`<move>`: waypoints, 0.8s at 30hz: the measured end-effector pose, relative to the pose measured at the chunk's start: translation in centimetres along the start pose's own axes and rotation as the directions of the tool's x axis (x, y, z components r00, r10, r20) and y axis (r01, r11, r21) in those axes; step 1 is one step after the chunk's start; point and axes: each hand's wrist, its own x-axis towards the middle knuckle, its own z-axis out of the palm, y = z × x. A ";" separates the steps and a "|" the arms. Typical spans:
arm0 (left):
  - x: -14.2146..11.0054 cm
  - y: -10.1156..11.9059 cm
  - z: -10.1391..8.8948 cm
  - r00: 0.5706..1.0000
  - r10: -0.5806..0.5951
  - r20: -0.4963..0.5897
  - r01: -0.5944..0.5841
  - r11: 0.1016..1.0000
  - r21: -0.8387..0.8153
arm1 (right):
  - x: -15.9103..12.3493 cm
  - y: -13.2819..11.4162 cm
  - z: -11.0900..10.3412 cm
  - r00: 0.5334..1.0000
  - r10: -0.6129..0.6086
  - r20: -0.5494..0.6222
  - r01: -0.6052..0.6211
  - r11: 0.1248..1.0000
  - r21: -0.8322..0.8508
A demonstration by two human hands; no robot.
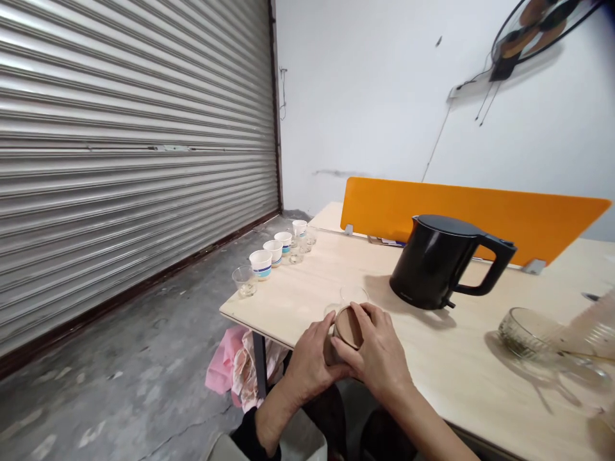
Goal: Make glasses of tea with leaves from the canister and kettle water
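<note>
As I sit at the near edge of the desk [307,282], my left hand [310,362] and my right hand [379,349] are clamped from either side on a squat round brown container [348,328]. Its flat top shows between my hands, but they hide too much of it for me to tell the material. It sits right at the front edge, so there is hardly any desk between it and the drop on my side.

Just behind it, almost touching, stand two clear glasses [354,296]. Farther right, a black electric kettle [432,262] stands on the desk, near my right hand but not touching it, with its handle facing right. Beyond the kettle runs an orange divider panel [461,218]. Well to the right, a ribbed glass bowl [526,333] lies near the desk's right side.

To the left, a row of small paper cups [272,251] and a small glass tumbler [245,280] line the desk's left edge, well apart from my hands. Past that edge, the concrete floor [120,358] stretches to a metal roller shutter [120,147]. A pink cloth [225,358] hangs below the desk's corner.
</note>
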 end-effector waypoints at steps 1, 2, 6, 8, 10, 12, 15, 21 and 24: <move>0.2 0.3 0.2 1.000 0.004 -0.006 -0.004 1.000 0.005 | 0.1 -0.3 0.2 1.000 0.010 0.004 -0.009 1.000 -0.022; 0.4 0.5 0.4 1.000 0.008 -0.020 -0.008 1.000 0.002 | 0.2 -0.5 0.3 1.000 0.019 0.008 -0.019 0.999 -0.044; 1.1 1.4 1.4 0.995 -0.012 -0.099 0.006 0.998 -0.064 | 0.6 -1.1 0.3 1.000 0.017 0.014 -0.015 0.997 -0.079; 1.4 1.5 1.8 0.994 -0.045 -0.103 0.038 0.997 -0.067 | 0.6 -1.2 0.2 1.000 0.010 0.003 -0.010 0.998 -0.063; 1.6 1.3 2.0 0.992 -0.072 -0.106 0.066 0.996 -0.054 | 0.6 -1.3 0.3 1.000 0.022 -0.008 -0.023 0.999 -0.029; 1.6 1.1 2.2 0.989 -0.089 -0.120 0.084 0.995 -0.048 | 0.5 -1.3 0.5 0.999 0.051 -0.020 -0.050 0.999 0.020; 1.6 0.8 2.4 0.986 -0.088 -0.141 0.084 0.996 -0.034 | 0.5 -1.6 0.7 0.993 0.104 -0.046 -0.098 0.988 0.116; 1.2 1.1 2.1 0.980 -0.118 -0.161 0.115 0.993 -0.028 | 1.0 -0.6 -1.1 0.954 0.230 -0.190 -0.158 0.929 0.333; 0.9 1.0 1.9 0.984 -0.118 -0.133 0.107 0.990 -0.090 | -0.3 2.5 -3.0 0.922 0.257 -0.289 -0.182 0.947 0.264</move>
